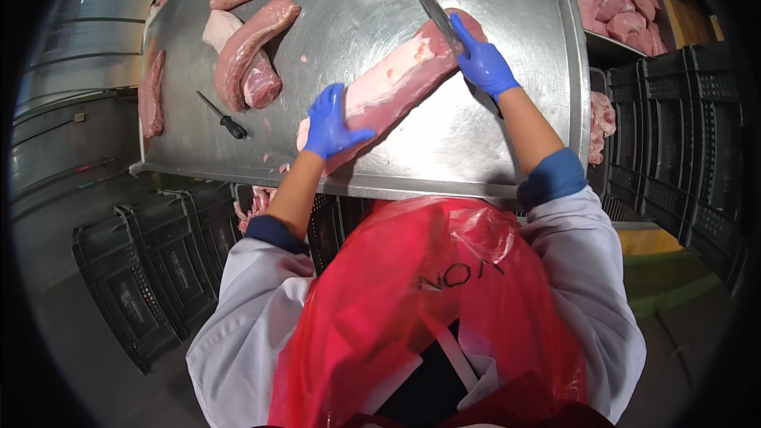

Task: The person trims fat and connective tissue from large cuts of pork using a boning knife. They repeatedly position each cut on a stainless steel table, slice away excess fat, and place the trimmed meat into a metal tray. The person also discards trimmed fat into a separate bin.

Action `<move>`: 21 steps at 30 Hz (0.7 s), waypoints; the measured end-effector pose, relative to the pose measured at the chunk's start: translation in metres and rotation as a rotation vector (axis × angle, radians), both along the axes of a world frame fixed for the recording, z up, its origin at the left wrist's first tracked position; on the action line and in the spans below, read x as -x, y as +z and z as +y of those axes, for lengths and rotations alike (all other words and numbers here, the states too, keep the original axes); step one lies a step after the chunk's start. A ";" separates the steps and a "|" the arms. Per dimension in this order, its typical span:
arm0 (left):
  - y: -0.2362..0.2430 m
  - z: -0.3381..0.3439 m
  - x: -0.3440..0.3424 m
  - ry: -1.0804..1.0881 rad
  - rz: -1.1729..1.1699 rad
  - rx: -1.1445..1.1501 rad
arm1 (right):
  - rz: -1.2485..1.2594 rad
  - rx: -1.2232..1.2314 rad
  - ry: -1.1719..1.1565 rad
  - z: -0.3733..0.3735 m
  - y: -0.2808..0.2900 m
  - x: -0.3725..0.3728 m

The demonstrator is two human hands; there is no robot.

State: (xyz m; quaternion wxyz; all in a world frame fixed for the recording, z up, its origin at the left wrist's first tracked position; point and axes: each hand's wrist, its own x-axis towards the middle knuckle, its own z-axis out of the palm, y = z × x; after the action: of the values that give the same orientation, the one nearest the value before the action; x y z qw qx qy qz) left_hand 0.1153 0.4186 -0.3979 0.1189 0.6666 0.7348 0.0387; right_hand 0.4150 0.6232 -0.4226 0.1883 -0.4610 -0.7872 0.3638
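Observation:
A long boneless pork loin (392,83), pale fat along its top and pink meat on its side, lies slantwise on the steel table (349,24). Blue-gloved, my left hand (330,123) rests on the loin's near left end with its fingers spread. My right hand (483,63), also gloved in blue, is closed round the handle of a large knife (432,6). The blade lies across the loin near its far right end and points away to the upper left. Whether the edge is in the meat I cannot tell.
Several other meat pieces (252,55) lie at the table's left, near a small black-handled knife (224,117). A bin of cut meat (614,0) stands at the far right. Black crates (674,135) are stacked on the right, more crates (151,261) at the lower left.

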 end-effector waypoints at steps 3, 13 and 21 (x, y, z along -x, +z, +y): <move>0.003 -0.027 0.012 -0.049 -0.025 -0.062 | -0.259 0.314 0.077 -0.030 0.032 -0.033; -0.006 -0.015 0.019 -0.121 -0.125 -0.115 | 0.199 0.569 -0.218 -0.047 0.028 0.020; -0.009 -0.015 0.019 -0.135 -0.123 -0.098 | 0.389 0.713 -0.211 -0.053 0.009 0.027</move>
State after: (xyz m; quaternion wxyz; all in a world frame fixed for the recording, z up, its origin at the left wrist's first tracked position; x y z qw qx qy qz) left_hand 0.0959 0.4041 -0.4066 0.1334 0.7160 0.6768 0.1072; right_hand 0.3882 0.5700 -0.4132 0.1984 -0.4979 -0.5104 0.6725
